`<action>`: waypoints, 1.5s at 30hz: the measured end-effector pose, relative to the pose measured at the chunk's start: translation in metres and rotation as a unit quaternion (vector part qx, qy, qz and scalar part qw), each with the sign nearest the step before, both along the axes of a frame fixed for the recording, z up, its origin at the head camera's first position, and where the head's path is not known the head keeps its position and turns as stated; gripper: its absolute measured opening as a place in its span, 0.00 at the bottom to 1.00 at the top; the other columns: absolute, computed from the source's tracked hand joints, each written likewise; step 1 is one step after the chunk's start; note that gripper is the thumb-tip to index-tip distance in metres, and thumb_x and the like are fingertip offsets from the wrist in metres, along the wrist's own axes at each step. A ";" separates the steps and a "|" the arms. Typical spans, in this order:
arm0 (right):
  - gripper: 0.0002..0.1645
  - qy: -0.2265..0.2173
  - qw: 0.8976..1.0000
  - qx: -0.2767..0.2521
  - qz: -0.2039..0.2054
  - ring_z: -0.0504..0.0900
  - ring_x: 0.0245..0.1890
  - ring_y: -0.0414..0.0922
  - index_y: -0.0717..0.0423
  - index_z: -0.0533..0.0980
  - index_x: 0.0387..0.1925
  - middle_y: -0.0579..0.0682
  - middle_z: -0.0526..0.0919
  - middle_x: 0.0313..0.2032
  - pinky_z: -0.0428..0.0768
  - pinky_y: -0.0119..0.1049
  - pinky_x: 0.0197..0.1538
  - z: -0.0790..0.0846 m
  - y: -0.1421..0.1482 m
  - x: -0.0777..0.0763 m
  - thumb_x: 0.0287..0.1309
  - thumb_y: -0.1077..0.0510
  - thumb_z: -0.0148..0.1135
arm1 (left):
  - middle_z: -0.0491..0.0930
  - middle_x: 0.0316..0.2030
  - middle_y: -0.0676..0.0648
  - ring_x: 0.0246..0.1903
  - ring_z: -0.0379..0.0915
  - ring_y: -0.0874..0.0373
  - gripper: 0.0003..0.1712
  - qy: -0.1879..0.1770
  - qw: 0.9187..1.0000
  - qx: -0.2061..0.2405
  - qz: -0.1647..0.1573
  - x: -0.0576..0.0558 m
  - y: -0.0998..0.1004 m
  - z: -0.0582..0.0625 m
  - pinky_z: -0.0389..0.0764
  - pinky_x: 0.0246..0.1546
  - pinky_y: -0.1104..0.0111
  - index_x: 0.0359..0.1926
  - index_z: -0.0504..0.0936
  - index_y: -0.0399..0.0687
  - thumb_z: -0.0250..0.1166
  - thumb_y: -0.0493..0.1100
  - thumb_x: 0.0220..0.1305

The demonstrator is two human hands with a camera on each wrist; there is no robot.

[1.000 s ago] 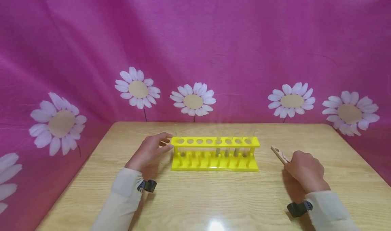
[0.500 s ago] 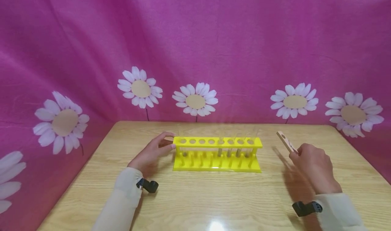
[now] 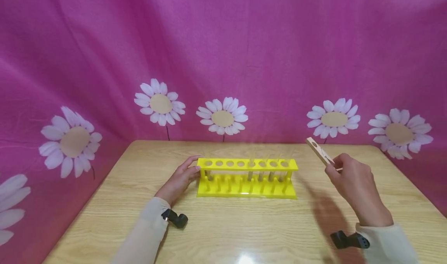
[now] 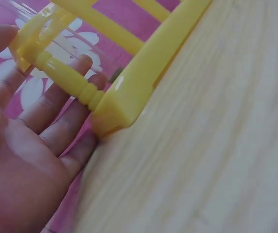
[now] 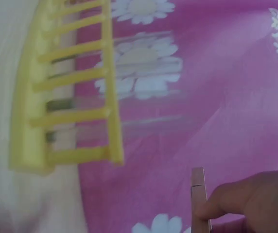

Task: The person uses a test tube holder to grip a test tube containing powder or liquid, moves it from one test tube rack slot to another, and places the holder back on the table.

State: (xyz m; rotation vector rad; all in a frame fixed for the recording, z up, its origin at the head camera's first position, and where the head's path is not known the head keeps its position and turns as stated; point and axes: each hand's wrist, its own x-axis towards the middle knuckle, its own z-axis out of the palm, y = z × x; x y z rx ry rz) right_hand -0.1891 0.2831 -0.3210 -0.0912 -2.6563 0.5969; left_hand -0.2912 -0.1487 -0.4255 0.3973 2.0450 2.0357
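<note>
A yellow test tube rack (image 3: 223, 193) stands upright on the wooden table. Its left end is gripped by my left hand (image 3: 179, 180); in the left wrist view the thumb lies on the upper shelf's end and the fingers (image 4: 61, 124) spread behind the end post (image 4: 66, 80). Clear glass test tubes (image 3: 250, 175) with dark bottoms stand in several right-hand holes, and another sits in the leftmost. Right of the rack, my right hand (image 3: 359, 190) pinches a wooden test tube holder (image 3: 318, 150), raised above the table and pointing up and left. Its rear part is hidden by the hand.
The wooden table (image 3: 223, 229) extends in front of the rack and to both sides. Behind it hangs a magenta cloth (image 3: 265, 62) printed with white flowers. A small black camera (image 3: 176, 218) is strapped to the left wrist, another (image 3: 349, 240) to the right.
My right hand has lifted the wooden test tube holder from low near the table to higher up, its tip rising. My left hand stays at the rack's left end and has closed further onto it.
</note>
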 end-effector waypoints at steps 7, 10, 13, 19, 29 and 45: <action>0.12 0.010 0.999 -0.033 0.027 0.71 0.23 0.49 0.64 0.71 0.41 0.62 0.80 0.34 0.71 0.36 0.19 0.017 -0.029 0.004 0.61 0.58 0.55 | 0.62 0.66 0.44 0.64 0.63 0.43 0.26 0.010 0.999 0.030 -0.008 -0.003 0.004 -0.009 0.54 0.68 0.49 0.68 0.64 0.49 0.50 0.45 0.71; 0.12 0.021 0.998 -0.043 0.048 0.71 0.24 0.49 0.64 0.71 0.42 0.61 0.80 0.34 0.70 0.36 0.19 0.027 -0.043 0.003 0.62 0.58 0.54 | 0.62 0.66 0.44 0.64 0.62 0.42 0.27 0.015 0.999 0.042 -0.011 -0.003 0.004 -0.010 0.53 0.68 0.49 0.69 0.63 0.47 0.50 0.45 0.71; 0.14 0.027 0.996 -0.050 0.069 0.72 0.24 0.49 0.65 0.72 0.43 0.60 0.80 0.33 0.71 0.36 0.21 0.036 -0.058 0.000 0.61 0.57 0.55 | 0.62 0.66 0.44 0.64 0.62 0.43 0.27 0.012 0.999 0.046 -0.008 -0.003 0.002 -0.011 0.53 0.68 0.48 0.68 0.64 0.48 0.51 0.46 0.70; 0.17 -0.014 0.991 -0.077 0.109 0.74 0.24 0.47 0.68 0.75 0.44 0.61 0.81 0.35 0.74 0.36 0.22 0.050 -0.087 -0.005 0.60 0.56 0.61 | 0.64 0.66 0.48 0.65 0.61 0.48 0.25 0.005 0.999 0.048 0.002 -0.003 0.001 -0.012 0.53 0.68 0.49 0.67 0.67 0.51 0.52 0.47 0.70; 0.15 -0.032 0.987 -0.075 0.141 0.76 0.24 0.46 0.62 0.79 0.43 0.57 0.82 0.34 0.74 0.35 0.22 0.056 -0.128 -0.012 0.61 0.54 0.64 | 0.67 0.63 0.47 0.64 0.61 0.50 0.21 0.002 0.999 0.042 0.004 -0.001 0.003 -0.009 0.53 0.68 0.49 0.62 0.71 0.57 0.52 0.46 0.70; 0.09 -0.028 0.975 -0.099 0.197 0.70 0.17 0.44 0.58 0.80 0.33 0.50 0.75 0.24 0.70 0.34 0.19 0.033 -0.181 -0.027 0.58 0.55 0.66 | 0.66 0.65 0.48 0.66 0.60 0.48 0.24 -0.001 0.999 0.049 -0.005 -0.002 0.001 -0.010 0.47 0.69 0.48 0.66 0.68 0.54 0.53 0.48 0.70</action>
